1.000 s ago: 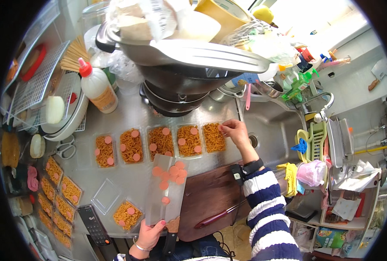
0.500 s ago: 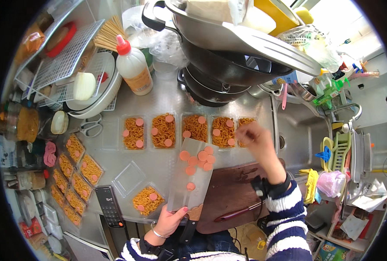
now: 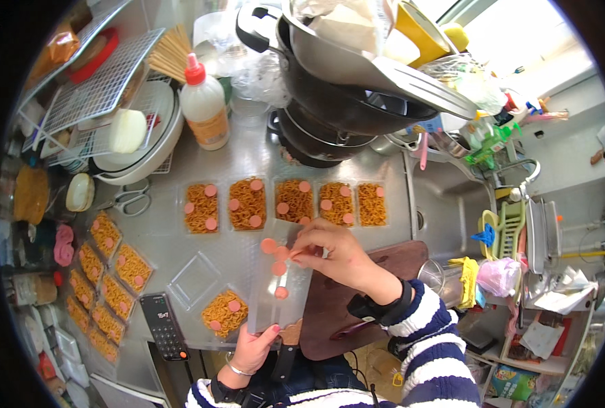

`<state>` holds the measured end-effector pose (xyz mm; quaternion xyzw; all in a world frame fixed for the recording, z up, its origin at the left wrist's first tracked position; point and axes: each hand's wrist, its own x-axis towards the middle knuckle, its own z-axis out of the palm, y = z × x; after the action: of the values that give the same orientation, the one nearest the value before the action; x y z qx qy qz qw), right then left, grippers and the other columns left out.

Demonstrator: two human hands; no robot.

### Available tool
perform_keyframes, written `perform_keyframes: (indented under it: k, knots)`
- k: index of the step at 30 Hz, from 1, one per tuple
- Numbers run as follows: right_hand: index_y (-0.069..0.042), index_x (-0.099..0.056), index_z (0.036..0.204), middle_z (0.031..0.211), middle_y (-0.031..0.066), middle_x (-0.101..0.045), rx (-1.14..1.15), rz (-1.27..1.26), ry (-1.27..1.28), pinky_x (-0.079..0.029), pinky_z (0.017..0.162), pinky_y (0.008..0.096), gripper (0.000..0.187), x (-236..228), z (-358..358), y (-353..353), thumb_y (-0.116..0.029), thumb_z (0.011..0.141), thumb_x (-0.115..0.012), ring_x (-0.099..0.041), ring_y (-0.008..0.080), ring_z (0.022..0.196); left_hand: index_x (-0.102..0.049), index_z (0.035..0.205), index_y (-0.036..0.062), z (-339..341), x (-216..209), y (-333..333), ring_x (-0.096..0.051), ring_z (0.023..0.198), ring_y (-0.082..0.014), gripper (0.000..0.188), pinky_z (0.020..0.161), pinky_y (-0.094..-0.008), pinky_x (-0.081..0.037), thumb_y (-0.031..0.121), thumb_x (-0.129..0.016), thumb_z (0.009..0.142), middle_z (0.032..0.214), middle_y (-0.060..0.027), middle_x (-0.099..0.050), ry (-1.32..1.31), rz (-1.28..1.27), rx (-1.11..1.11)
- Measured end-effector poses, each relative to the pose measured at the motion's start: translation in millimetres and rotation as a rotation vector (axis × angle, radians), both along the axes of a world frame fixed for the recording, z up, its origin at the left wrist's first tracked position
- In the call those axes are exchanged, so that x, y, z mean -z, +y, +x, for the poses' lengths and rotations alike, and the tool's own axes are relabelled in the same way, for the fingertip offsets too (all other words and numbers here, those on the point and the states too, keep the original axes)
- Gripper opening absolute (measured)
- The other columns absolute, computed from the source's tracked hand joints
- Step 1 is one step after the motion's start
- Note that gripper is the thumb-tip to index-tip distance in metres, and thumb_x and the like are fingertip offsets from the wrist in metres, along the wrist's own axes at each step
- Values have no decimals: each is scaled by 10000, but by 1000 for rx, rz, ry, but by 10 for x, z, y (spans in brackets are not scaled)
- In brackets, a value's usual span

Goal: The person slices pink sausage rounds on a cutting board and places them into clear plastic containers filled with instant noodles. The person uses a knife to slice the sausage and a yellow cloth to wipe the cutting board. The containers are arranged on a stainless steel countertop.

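Note:
My left hand [image 3: 253,352] is closed on the lower corner of a wide cleaver [image 3: 265,299], beside its black handle. The blade lies flat, with several round pink sausage slices [image 3: 278,268] on it. Over the blade's right edge, my right hand [image 3: 343,255] pinches a sausage slice [image 3: 295,254] between thumb and fingers. Beyond the blade runs a row of clear trays of brown noodles [image 3: 247,202], topped with sausage slices. The rightmost noodle tray [image 3: 372,209] carries one visible slice near its top. Left of the cleaver sits another noodle portion [image 3: 224,314] with two slices.
A dark red cutting board [image 3: 357,306] lies under my right forearm. At the left are more noodle trays [image 3: 116,296], a black calculator [image 3: 164,326] and scissors [image 3: 132,199]. Stacked pans [image 3: 329,129] and a squeeze bottle [image 3: 206,112] stand behind; the sink [image 3: 445,197] is right.
My right hand has come back from the rightmost tray to the cleaver and pinches a slice. Fewer slices show on the blade, partly behind that hand. The whole view has shifted slightly.

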<state>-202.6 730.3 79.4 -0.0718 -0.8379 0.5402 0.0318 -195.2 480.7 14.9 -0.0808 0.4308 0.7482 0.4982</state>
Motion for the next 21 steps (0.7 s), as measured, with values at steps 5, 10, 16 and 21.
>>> perform_keyframes:
  k: [5,10,16,21]
  knots:
    - [-18,-662,876,879,49,-627,203,-229,18,-454,690,223,107,166,183,192,15,775,-654,-576,118,792,-554,1063,20,-21,20,-28,-559,781,-98,211,665,-235,-446,17,-580,853,930,-33,-605,-69,-12,-37]
    - [-13,-663,873,796,39,-666,679,-245,-154,-454,592,197,92,406,691,1032,-45,788,-674,-574,77,666,-553,1061,37,-42,27,-71,-561,782,-105,220,664,-242,-448,13,-590,845,929,-29,-601,-105,-23,-89]
    - [-4,-659,867,751,39,-661,730,-174,-344,-436,507,211,155,833,952,1497,-106,764,-713,-553,73,586,-534,1090,29,-27,40,15,-589,842,-142,255,716,-274,-477,9,-590,842,962,-47,-599,-67,22,-70]
    - [23,-654,869,711,56,-657,743,-61,-304,-436,514,233,158,981,888,1511,-87,763,-694,-554,87,576,-533,1101,20,19,36,43,-593,862,-149,260,734,-282,-480,7,-582,846,989,-62,-605,-80,16,-33]
